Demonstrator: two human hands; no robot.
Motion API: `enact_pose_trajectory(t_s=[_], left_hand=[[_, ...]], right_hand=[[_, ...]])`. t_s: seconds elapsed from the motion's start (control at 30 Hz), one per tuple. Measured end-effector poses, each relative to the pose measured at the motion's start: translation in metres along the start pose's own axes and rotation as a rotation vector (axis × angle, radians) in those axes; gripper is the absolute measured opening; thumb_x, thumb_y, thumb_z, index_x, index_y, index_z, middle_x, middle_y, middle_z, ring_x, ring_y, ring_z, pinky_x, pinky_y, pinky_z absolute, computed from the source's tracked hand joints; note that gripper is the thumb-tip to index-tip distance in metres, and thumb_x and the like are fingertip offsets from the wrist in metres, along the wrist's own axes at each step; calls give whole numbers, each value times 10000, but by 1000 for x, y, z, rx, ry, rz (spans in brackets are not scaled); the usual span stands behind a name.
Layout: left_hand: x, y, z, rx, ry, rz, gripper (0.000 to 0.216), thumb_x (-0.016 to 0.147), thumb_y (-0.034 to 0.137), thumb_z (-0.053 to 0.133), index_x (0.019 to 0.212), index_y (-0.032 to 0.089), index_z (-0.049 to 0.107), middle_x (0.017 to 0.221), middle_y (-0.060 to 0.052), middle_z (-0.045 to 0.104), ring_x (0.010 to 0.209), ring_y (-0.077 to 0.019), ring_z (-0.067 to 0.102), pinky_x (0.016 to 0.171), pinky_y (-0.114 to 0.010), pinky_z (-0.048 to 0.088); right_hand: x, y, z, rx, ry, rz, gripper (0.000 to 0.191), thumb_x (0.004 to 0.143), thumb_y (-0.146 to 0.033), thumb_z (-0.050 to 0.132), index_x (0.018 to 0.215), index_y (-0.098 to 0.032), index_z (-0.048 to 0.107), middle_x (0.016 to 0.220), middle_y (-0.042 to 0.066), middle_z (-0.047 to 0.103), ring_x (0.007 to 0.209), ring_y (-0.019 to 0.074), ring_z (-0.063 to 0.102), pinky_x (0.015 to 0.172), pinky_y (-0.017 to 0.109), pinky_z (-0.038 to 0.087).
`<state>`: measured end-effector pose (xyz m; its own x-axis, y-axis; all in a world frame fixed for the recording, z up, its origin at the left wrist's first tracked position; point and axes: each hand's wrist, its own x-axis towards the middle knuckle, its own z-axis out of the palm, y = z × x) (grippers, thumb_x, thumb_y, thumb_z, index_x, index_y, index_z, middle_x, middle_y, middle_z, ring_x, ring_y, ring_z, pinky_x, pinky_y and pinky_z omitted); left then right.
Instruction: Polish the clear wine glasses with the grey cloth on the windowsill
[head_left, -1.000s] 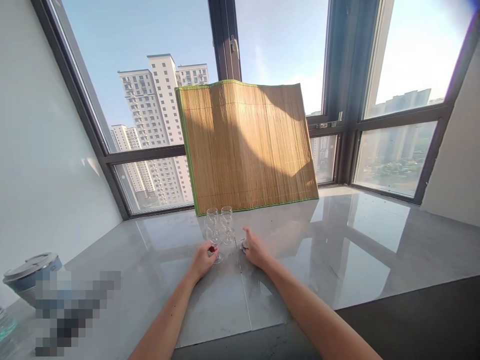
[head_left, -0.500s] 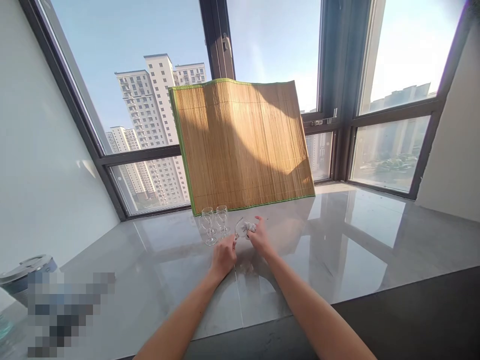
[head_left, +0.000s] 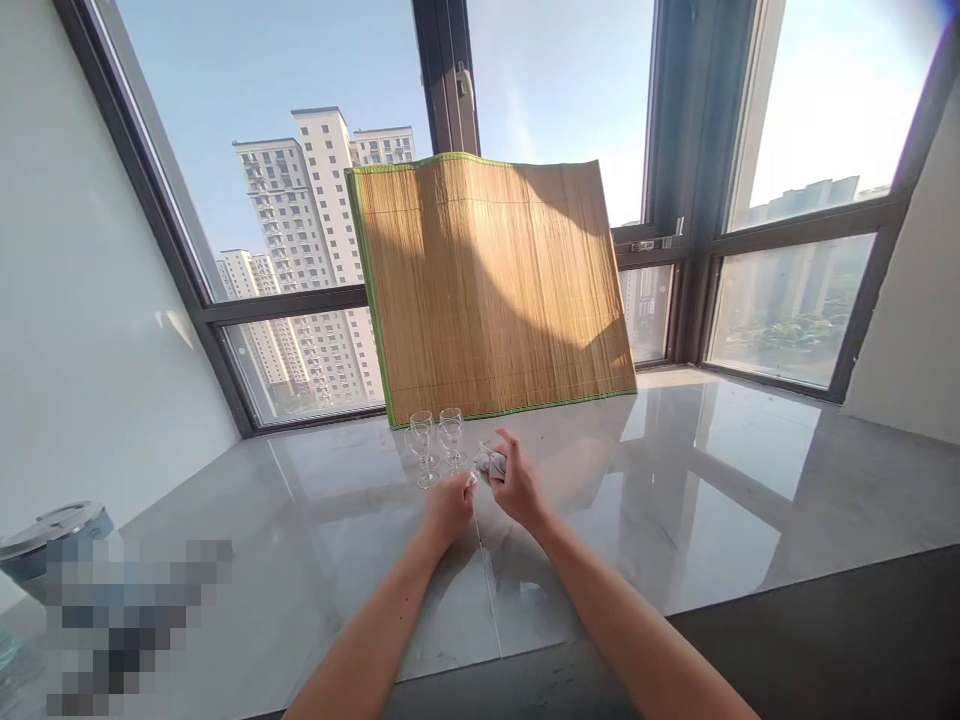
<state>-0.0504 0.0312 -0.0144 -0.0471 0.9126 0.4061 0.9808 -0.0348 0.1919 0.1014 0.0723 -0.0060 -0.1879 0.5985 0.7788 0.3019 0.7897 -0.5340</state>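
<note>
Just above the countertop, my left hand (head_left: 448, 508) is closed, pinching the lower part of a clear stemmed glass (head_left: 483, 449) that is mostly covered. My right hand (head_left: 519, 488) is closed around a crumpled whitish cloth (head_left: 492, 464), pressed against that glass, its index finger raised. Whether the cloth is inside the bowl or around it, I cannot tell. Two more clear stemmed glasses stand upright side by side, left of and beyond my hands: a left glass (head_left: 422, 440) and a right glass (head_left: 451, 432).
A bamboo mat (head_left: 495, 290) with green edging leans against the window frame behind the glasses. The glossy grey countertop (head_left: 300, 570) runs along the windows to a front edge below my forearms. A lidded container (head_left: 64, 530) sits at far left, beside a blurred-out patch.
The cloth and my right hand have shifted and turned slightly against the glass, hiding more of it. My left hand keeps its pinch. The two standing glasses stay in place; the view shifts a little.
</note>
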Motion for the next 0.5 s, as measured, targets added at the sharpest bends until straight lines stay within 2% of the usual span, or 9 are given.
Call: enact_pose_trajectory(t_s=[0.17, 0.27, 0.37, 0.5], left_hand=[[-1, -11, -10, 21, 13, 37, 232, 912, 263, 446, 864, 227, 670, 808, -55, 677, 756, -184, 594, 618, -258, 302], [-1, -22, -17, 3, 57, 62, 229, 895, 232, 460, 836, 230, 682, 782, -47, 665, 810, -194, 578, 632, -256, 321], [1, -34, -22, -83, 133, 95, 225, 874, 193, 473, 855, 230, 694, 796, -37, 676, 866, -200, 561, 680, -257, 362], [7, -43, -22, -231, 227, 185, 222, 853, 183, 488, 878, 225, 705, 818, -28, 690, 855, -196, 552, 746, -278, 409]], right_hand=[[2, 3, -4, -211, -4, -48, 694, 676, -33, 450, 1339, -209, 341, 1040, 64, 658, 975, 226, 598, 684, 270, 440], [5, 7, -8, -270, 42, 11, 753, 671, -37, 450, 1392, -193, 300, 1034, 72, 658, 951, 233, 603, 666, 276, 445], [6, 8, -11, -294, 32, 54, 835, 662, -41, 452, 1451, -194, 225, 1004, 61, 660, 849, 218, 612, 649, 279, 448], [6, 0, -15, -239, -32, -34, 874, 634, -49, 467, 1458, -203, 220, 1001, 58, 664, 867, 209, 619, 681, 275, 465]])
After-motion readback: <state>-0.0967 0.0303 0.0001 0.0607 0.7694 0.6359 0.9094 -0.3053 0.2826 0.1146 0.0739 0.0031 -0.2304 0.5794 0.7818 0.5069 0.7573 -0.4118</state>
